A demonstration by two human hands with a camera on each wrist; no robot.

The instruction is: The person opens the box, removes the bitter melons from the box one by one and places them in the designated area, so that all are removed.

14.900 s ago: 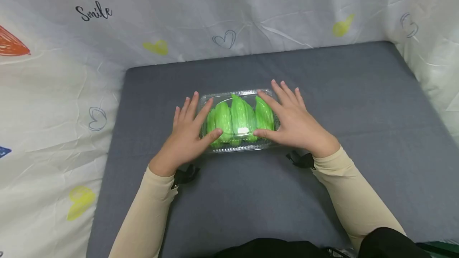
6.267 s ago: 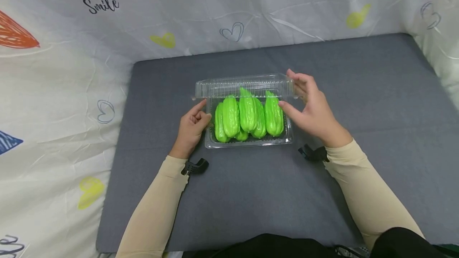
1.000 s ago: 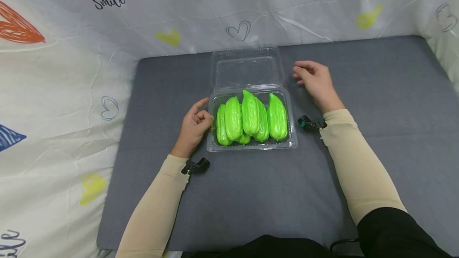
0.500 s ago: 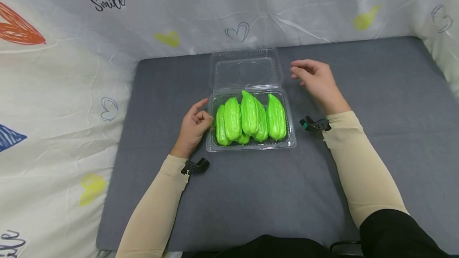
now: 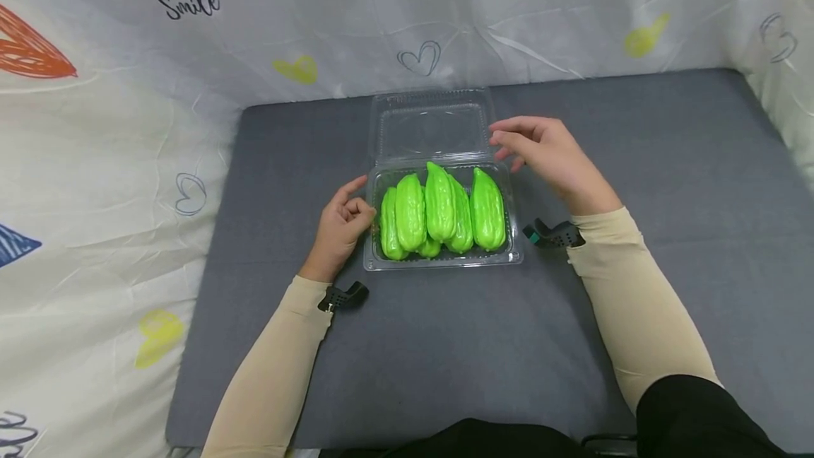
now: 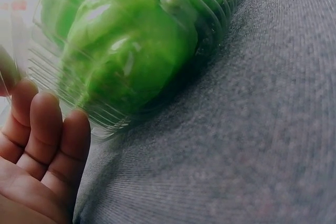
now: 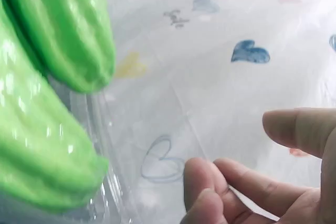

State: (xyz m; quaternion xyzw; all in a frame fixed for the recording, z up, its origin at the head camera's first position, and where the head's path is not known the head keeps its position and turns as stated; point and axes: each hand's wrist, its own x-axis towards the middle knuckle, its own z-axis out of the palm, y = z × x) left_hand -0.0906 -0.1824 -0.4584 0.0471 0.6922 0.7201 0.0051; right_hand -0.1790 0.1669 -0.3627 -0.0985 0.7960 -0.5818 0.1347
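Observation:
A clear plastic clamshell box [image 5: 445, 264] lies unfolded on the table, its lid [image 5: 434, 122] tipped back behind the base. Several glossy, ridged green gourd-shaped vegetables [image 5: 441, 203] lie side by side in the base, one partly hidden under the others. At the box's left side, my left hand [image 5: 342, 228] grips the rim with its thumb and index finger; in the left wrist view several fingertips [image 6: 46, 114] lie against the ribbed wall. My right hand [image 5: 550, 154] hovers by the hinge at the right, fingers loosely bent, with nothing in them.
A grey cloth covers the table [image 5: 432, 352]. White printed curtain [image 5: 356, 27] hangs along the back and both sides. A black wrist mount [image 5: 346, 297] sits on the left sleeve, and another mount [image 5: 553, 234] on the right.
The lid was closed at first, then lifted and folded back. My right hand has just moved left and slightly nearer, toward the hinge. My left hand stays at the box's left rim.

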